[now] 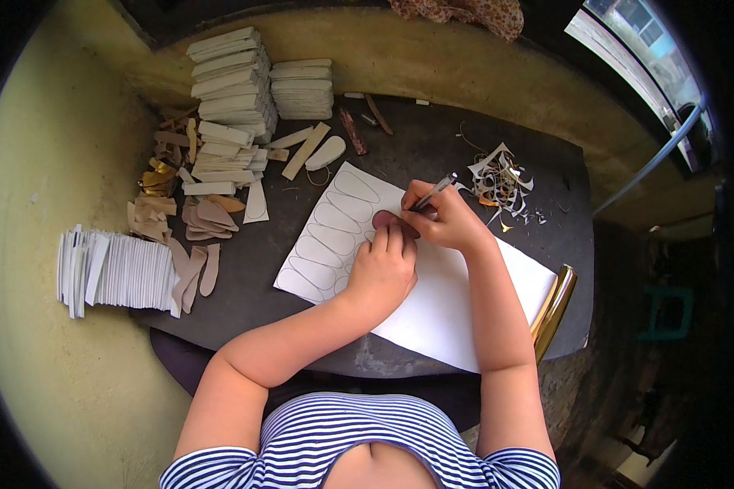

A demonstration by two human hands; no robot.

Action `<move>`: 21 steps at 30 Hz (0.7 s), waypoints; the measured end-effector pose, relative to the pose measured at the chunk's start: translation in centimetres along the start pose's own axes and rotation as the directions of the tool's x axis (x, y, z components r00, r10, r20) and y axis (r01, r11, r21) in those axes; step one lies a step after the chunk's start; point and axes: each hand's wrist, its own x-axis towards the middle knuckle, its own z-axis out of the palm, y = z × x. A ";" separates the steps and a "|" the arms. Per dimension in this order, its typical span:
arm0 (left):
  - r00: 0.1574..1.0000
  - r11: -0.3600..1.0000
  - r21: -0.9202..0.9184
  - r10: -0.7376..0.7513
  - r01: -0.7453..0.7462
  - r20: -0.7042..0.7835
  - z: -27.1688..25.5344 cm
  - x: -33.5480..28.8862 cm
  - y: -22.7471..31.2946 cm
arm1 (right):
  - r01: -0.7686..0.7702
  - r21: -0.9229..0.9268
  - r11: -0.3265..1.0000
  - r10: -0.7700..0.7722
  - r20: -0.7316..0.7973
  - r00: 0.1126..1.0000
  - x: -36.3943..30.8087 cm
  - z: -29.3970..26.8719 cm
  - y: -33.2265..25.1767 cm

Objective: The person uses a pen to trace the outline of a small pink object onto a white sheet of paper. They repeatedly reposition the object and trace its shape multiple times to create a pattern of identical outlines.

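A white sheet (444,322) lies aslant on the dark table, with rows of elongated rounded outlines drawn on its left part. On it rests a dark red template (383,218) with a rounded end, partly hidden under my fingers. My left hand (383,265) holds the template down with bent fingers, their tips pressed on it. My right hand (448,216) is closed round a pen (442,186), its tip end close to the template's edge and hidden by the fingers. The two hands nearly touch.
Tall stacks of pale strips (232,85) stand at the back left; a row of white pieces (130,269) stands nearer. Brown cut pieces (208,218) lie between. Scraps (500,179) are heaped at the back right. A gold roll (556,310) lies by the table's right edge.
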 end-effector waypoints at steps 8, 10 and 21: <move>1.000 1.000 0.030 -0.007 0.007 -0.007 0.1 -0.1 0.0 | -0.070 -0.031 0.997 0.070 -0.003 0.998 -0.7 -0.4 -0.2; 1.000 0.999 0.040 -0.014 0.014 -0.005 0.2 0.0 0.1 | -0.025 -0.031 0.999 0.024 -0.018 1.000 -0.9 -0.2 -0.1; 1.000 1.000 0.013 -0.017 0.017 -0.011 0.3 0.0 -0.1 | -0.054 -0.083 0.995 0.053 -0.007 0.999 -1.1 -0.3 -0.4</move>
